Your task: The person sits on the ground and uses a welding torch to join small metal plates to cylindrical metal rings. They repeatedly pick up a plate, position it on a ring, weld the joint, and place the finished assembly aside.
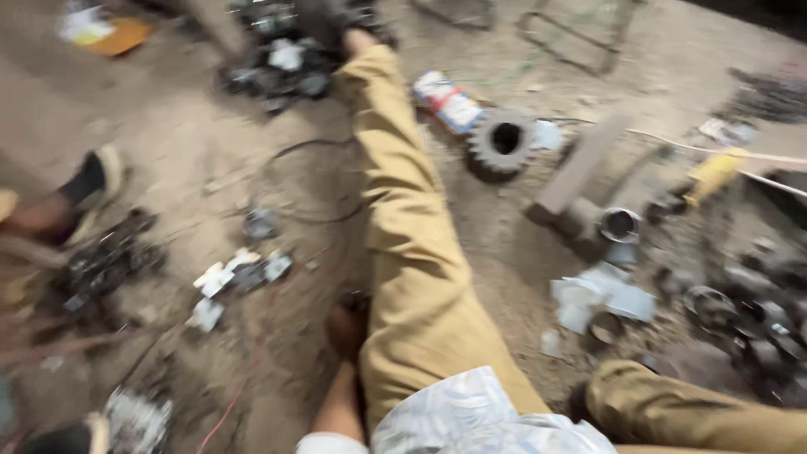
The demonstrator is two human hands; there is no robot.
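At far left, another person's sandalled foot (88, 181) rests on the dirt. White and dark torn scraps (239, 273) lie near our left hand (346, 328), which props beside our khaki trouser leg (403, 244). We cannot tell its grip through the blur. Rightward lie a dark toothed steel gear (503, 139) and a grey metal pipe fitting (618, 224), well apart from us.

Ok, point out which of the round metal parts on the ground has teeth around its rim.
The dark gear beside the outstretched trouser leg, with a big centre hole. The short metal tube further right has a smooth rim.
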